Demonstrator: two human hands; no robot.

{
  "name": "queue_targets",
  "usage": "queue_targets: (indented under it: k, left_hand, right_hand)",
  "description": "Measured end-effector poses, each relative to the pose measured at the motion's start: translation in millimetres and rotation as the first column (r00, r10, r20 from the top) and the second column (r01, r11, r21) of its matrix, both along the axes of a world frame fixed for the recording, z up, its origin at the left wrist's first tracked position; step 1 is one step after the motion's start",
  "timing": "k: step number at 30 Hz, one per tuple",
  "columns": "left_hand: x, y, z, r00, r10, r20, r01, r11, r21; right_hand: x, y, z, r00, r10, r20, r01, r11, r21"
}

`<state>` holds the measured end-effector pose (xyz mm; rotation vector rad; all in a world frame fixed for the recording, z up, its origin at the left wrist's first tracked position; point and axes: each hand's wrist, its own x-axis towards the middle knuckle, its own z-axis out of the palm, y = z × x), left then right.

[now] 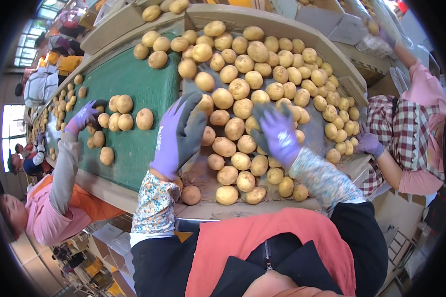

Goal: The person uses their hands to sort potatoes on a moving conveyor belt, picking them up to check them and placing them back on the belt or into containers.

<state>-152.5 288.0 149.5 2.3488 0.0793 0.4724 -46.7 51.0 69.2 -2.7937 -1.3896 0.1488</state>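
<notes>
Potatoes lie spread in one layer over a dark sorting surface in front of me. My left hand, in a purple glove with a dark palm, is upright at their left edge, thumb and fingers apart, beside several potatoes. A potato shows at its fingertips; whether it is touched is unclear. My right hand, gloved the same way and blurred, is over the middle right of the potatoes, palm down. Its fingers hide what lies under them. To the left, a green conveyor belt carries more potatoes.
A co-worker's gloved hand reaches over potatoes on the belt at left. At right, another co-worker rests a gloved hand by the surface's edge and raises a potato. A raised rim bounds the far side; cardboard boxes stand beyond.
</notes>
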Motion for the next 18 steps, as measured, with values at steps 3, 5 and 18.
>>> queue_targets:
  k: [3,5,18]
  left_hand:
    - [36.1,-11.1,-1.6,0.994,-0.11,-0.015,0.111,0.974,0.197]
    - [61.1,-14.3,-10.9,0.994,-0.107,-0.028,0.11,0.936,0.334]
    - [58.2,24.4,-43.7,0.99,0.031,-0.135,0.03,0.902,0.43]
  right_hand:
    - [-50.6,-9.7,-17.9,0.979,0.047,-0.197,0.065,0.847,0.528]
    - [-60.5,-24.5,-0.9,0.961,0.147,-0.235,-0.01,0.866,0.499]
    - [67.1,72.5,11.0,0.997,0.068,-0.04,-0.062,0.99,0.128]
